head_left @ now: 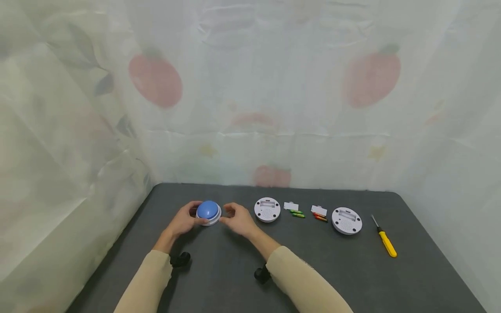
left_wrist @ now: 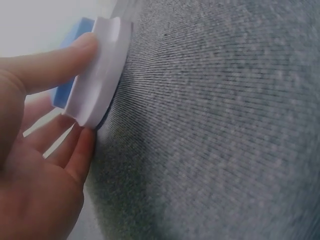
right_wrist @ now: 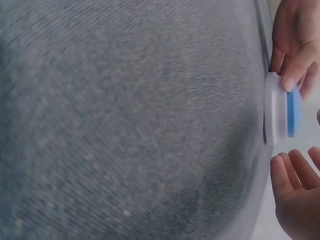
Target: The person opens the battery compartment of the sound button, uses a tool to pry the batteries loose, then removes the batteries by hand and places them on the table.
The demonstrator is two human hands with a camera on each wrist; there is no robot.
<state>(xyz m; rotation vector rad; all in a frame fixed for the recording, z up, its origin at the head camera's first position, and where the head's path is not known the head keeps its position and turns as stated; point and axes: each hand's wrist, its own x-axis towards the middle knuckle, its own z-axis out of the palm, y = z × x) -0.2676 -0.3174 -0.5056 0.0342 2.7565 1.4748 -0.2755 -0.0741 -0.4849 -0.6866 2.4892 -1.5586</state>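
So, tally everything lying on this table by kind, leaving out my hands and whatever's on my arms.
Blue button: 1
White discs: 2
White covers: 2
Batteries: 4
Screwdriver: 1
Total: 10

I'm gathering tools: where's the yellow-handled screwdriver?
In the head view, the screwdriver lies on the right of the table, just right of a round white device.

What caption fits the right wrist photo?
Left hand holding a blue-topped white button, the right hand close by.
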